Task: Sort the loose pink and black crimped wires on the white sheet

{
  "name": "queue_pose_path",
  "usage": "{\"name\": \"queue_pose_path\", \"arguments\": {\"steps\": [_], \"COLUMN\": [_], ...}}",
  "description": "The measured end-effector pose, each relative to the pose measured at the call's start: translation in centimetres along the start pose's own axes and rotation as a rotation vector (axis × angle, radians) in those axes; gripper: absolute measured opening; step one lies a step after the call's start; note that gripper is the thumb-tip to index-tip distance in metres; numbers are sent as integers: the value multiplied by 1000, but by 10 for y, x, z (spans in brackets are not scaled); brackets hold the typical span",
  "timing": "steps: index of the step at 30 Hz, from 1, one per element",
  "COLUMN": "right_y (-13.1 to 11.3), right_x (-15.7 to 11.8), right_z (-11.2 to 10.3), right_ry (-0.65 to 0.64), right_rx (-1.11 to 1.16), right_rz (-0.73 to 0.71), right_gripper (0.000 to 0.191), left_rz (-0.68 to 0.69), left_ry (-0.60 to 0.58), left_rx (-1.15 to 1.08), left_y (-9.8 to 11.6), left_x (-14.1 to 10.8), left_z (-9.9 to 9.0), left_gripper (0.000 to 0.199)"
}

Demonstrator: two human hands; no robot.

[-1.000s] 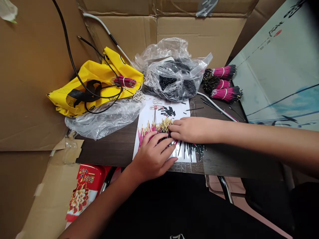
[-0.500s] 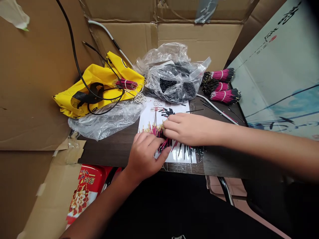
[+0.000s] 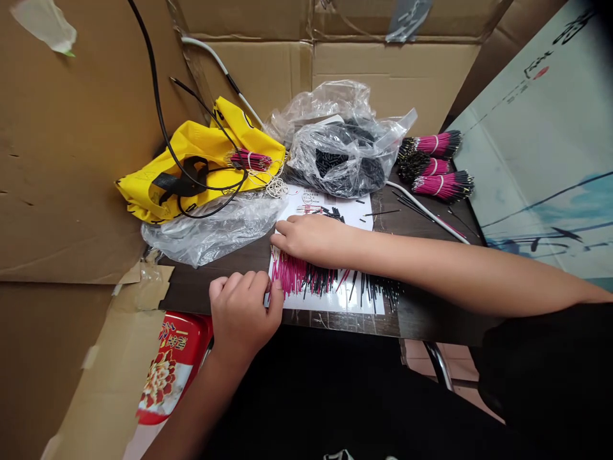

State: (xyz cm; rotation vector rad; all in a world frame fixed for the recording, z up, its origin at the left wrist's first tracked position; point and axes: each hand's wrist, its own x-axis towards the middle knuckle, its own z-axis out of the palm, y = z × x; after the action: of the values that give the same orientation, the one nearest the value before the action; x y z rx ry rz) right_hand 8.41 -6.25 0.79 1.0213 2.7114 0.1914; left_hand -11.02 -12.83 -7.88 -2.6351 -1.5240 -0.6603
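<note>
Thin pink and black wire-like sticks (image 3: pixel 290 275) lie near the frame's centre; probably light and springy, best pinched mid-length; the right hand (image 3: pixel 306 241) covers their tops, the left hand (image 3: pixel 244 310) curls beside; their grips I cannot tell.

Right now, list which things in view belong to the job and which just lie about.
Likely part of the job:
loose pink and black wires
white sheet beneath them
short black pieces
tied bundles

Apparently just lying about:
yellow bag
black cable
red flowered box
</note>
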Motion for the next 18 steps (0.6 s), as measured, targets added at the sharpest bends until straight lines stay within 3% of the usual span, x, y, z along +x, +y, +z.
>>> {"name": "queue_pose_path", "arguments": {"steps": [4, 7, 9, 13, 18], "right_y": [10, 28, 38, 43, 30], "right_x": [-14, -39, -60, -94, -104], "right_z": [-12, -26, -30, -21, -1], "right_ry": [5, 22, -40, -183, -184], "right_rx": [2, -29, -26, 83, 75], "right_rz": [-21, 35, 39, 30, -40], "right_gripper": [21, 15, 13, 14, 13], "left_rz": [23, 11, 15, 42, 59], "left_ry": [-57, -70, -76, -85, -86], "left_rx": [-22, -24, -42, -98, -171], "left_y": [-2, -5, -6, -4, -2], "left_x": [9, 18, 23, 30, 33], "left_z": [-3, -3, -1, 1, 2], "left_gripper": [27, 27, 28, 26, 23]}}
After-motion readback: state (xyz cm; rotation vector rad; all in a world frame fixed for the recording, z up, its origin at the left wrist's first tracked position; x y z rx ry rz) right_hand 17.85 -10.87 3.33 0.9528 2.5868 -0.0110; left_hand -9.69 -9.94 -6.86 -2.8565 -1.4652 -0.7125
